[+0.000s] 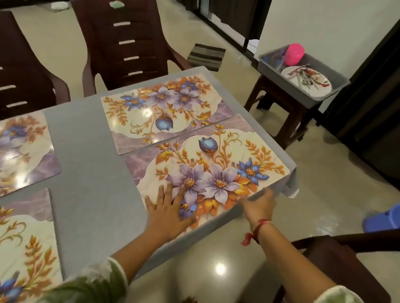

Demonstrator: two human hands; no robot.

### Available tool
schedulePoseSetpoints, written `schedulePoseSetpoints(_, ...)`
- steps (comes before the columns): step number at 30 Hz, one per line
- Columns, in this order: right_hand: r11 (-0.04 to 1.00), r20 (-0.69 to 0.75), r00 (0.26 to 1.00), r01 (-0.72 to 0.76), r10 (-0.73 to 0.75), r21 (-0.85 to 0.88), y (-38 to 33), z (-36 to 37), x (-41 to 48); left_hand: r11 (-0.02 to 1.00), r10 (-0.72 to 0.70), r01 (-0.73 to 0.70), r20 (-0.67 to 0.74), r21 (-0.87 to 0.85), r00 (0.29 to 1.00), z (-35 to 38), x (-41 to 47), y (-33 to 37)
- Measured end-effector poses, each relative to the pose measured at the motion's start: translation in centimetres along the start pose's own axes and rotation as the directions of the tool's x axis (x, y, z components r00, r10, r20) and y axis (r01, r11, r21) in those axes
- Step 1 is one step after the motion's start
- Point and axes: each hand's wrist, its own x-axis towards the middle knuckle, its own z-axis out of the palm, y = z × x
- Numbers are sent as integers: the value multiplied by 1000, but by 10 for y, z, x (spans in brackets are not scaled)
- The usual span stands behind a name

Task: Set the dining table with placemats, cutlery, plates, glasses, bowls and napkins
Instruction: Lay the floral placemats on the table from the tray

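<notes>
Fingers of the left hand are lying spread and flat, pinning the near-right placemat at the table corner, while the blurred right hand is nudging its overhanging edge; thin, glossy and probably slippery, it is likely handling best slid by the edges

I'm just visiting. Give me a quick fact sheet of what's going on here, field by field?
Placemats on table: four, floral
Left hand: flat on the near right placemat
Right hand: at that placemat's edge, blurred
Table: grey cloth, no dishes yet
Tub: on a stool beside the table, holds plates, cutlery, pink cup
</notes>
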Motion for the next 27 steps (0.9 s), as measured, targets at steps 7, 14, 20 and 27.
schedulePoseSetpoints(7,481,359,852,515,-382,-710,-1,2,3,1000,19,-19,-45,11,999,9,1,-9)
schedulePoseSetpoints(14,467,368,830,544,-418,-697,8,9,-9,998,60,-60,-57,-1,997,14,-5,-21)
schedulePoseSetpoints(20,454,400,804,583,-439,-673,9,6,-10,998,59,-60,-53,-6,997,11,-8,-23)
schedulePoseSetpoints(27,642,371,738,674,-563,-365,14,-21,-45,988,-112,91,-178,-125,978,7,-37,1)
